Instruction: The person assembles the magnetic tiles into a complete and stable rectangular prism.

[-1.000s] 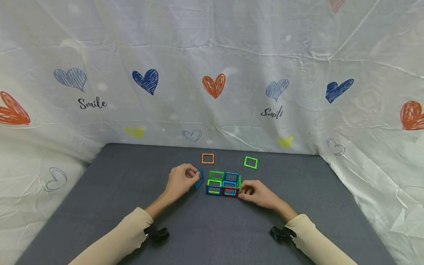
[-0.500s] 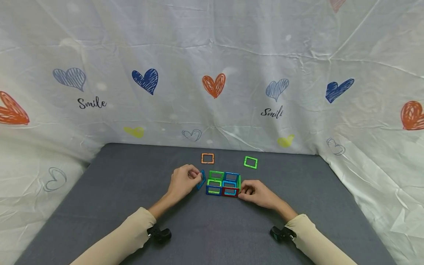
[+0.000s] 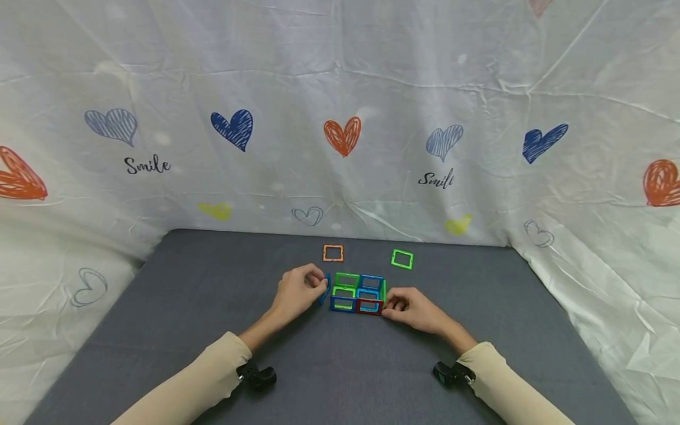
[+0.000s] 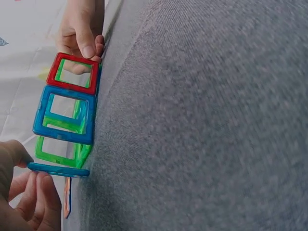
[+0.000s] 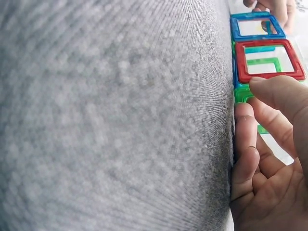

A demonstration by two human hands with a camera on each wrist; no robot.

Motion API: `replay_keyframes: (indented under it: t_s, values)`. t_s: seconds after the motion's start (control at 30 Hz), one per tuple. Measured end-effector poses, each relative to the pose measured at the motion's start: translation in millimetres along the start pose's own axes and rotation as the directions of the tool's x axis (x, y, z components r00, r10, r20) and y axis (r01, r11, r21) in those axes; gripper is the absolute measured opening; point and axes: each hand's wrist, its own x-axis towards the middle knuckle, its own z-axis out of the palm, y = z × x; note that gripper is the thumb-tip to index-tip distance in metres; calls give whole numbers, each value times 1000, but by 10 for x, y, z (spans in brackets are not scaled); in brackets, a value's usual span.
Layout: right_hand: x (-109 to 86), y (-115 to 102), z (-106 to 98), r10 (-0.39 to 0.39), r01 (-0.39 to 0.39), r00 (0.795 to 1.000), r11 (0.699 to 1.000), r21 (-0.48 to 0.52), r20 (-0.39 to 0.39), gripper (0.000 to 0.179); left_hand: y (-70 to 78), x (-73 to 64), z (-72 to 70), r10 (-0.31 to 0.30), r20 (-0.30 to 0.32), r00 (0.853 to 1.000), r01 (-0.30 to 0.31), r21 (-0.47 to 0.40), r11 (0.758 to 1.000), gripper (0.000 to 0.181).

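Observation:
My left hand (image 3: 298, 289) pinches a blue square magnetic tile (image 4: 60, 170) between thumb and fingers. That tile stands on edge, just off the left end of a two-bay structure of magnetic tiles (image 3: 347, 275). Facing me, the structure has a blue tile (image 4: 62, 135) on the left and a red tile (image 5: 239, 60) on the right, with green and blue tiles behind. At its right end, my right hand (image 3: 417, 310) grips the corner: the thumb presses the red tile's edge and the curled index finger lies by a green tile (image 5: 243, 94).
Two loose tiles, an orange one (image 3: 324, 253) and a green one (image 3: 402, 267), lie flat behind the structure. All of this rests on a grey cloth-covered table (image 3: 340, 366). A white curtain (image 3: 297, 53) printed with hearts hangs behind and at both sides.
My left hand has moved slightly right, carrying the blue tile closer to the structure's left end. The right hand and the structure have kept their places.

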Motion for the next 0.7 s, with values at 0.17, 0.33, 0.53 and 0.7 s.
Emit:
replay_keyframes:
  t_s: [0.17,0.33,0.53,0.7]
  values:
    - [1,1,-18,-11,11,1000,1000,9,6,5,18,5,-4,-25,43,999,26,-14,1000,7]
    - [3,-8,-17,-11,11,1000,1000,3,9,6,24,6,-9,-38,61,997,39,-21,999,10]
    - [3,-1,-10,9,-9,1000,1000,16,3,4,37,-2,-6,-55,97,994,61,-58,996,14]
    - [0,-54,-3,17,-17,1000,1000,8,-5,4,56,1,2,-78,119,990,88,-88,992,15]
